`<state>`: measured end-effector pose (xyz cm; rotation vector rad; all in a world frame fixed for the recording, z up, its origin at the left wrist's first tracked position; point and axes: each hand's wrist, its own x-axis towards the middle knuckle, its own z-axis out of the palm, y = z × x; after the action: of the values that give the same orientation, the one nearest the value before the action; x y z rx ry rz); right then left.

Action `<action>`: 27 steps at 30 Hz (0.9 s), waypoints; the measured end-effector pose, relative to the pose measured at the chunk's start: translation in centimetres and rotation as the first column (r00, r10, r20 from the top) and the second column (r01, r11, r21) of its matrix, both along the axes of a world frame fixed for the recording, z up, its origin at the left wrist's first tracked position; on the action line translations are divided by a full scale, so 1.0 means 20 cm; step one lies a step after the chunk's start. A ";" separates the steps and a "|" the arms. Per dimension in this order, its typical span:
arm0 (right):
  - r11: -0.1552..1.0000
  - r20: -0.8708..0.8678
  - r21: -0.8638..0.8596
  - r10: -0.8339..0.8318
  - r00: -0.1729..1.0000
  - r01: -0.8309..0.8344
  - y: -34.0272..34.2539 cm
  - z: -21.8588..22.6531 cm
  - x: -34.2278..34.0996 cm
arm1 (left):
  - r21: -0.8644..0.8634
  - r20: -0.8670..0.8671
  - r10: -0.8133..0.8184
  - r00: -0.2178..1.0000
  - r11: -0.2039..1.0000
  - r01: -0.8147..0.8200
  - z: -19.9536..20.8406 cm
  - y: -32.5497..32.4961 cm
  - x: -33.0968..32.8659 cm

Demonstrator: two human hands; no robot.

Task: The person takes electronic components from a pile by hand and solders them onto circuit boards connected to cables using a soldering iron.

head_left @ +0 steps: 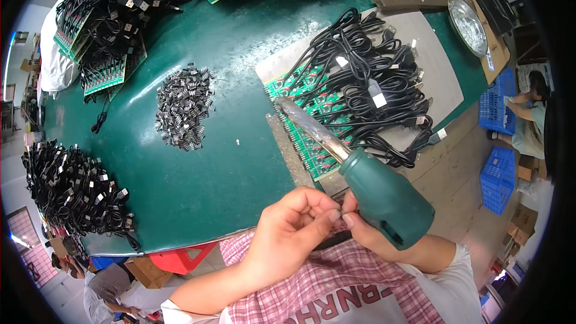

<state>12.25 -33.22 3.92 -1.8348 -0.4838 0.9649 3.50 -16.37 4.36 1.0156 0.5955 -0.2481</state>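
Note:
Close together at the table's near edge, my left hand (pixel 297 223) and my right hand (pixel 373 237) both pinch with thumb and fingertips. Between them is a tiny dark piece, too small to name. A soldering iron (pixel 384 201) with a thick green handle covers part of my right hand. I cannot tell whether that hand also supports it. Its metal shaft points up and left over a green circuit board panel (pixel 324 168), its edge lined with pins. Black USB cables (pixel 360 54), coiled and bundled, run from the panel to the right.
On the green table (pixel 222 192) lies a pile of small dark metallic parts (pixel 185 108). Cable bundles (pixel 75 192) and boards with cables (pixel 105 75) are heaped at left. A foil-like dish (pixel 468 26) sits far right. Blue crates (pixel 498 180) and other people are beyond.

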 end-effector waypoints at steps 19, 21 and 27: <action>0.989 0.216 -0.141 0.084 0.973 -0.055 -0.21 0.00 -0.01 | 0.301 -0.249 -0.043 0.967 0.946 0.119 -0.02 0.15 0.12; 0.987 0.297 -0.157 0.059 0.953 -0.012 -0.25 0.01 -0.05 | 0.302 -0.248 -0.018 0.969 0.949 0.095 -0.03 0.15 0.14; 0.963 0.312 -0.255 0.167 0.935 -0.087 -0.40 -0.04 -0.12 | 0.369 -0.278 -0.051 0.959 0.916 0.155 -0.03 0.14 0.17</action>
<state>9.81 -41.17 3.11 -2.2227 -0.7258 0.8289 6.94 -13.59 3.76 1.4144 0.8559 -0.3726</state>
